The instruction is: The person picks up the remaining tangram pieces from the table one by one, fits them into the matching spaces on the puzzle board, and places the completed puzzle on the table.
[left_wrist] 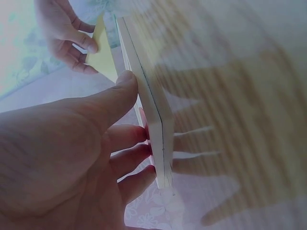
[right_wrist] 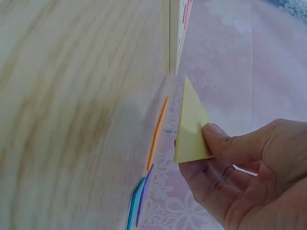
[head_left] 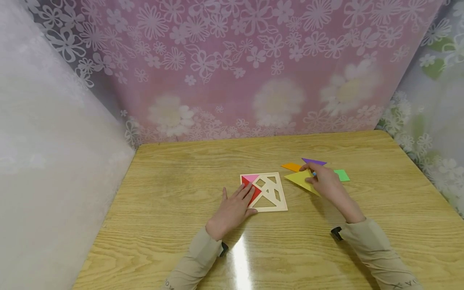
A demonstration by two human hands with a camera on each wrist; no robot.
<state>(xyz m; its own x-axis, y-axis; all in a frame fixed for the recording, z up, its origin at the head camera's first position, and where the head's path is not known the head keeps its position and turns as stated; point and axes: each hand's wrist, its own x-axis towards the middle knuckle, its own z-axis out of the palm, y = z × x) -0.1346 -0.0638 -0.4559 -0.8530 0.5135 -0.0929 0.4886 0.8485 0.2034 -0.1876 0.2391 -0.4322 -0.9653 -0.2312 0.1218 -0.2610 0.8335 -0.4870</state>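
A square wooden tangram tray lies on the table with several cut-out slots showing. In its left part sit a red triangle and a pink triangle. My left hand rests on the red piece with fingers spread, its thumb at the tray's near edge. To the right of the tray, my right hand pinches a yellow triangle between thumb and fingers. The right wrist view shows this yellow triangle held up off the table, tilted.
Beyond the right hand lie an orange piece, a purple triangle and a green piece. A blue piece shows beside the purple one in the right wrist view. Flowered curtains hang behind the wooden table.
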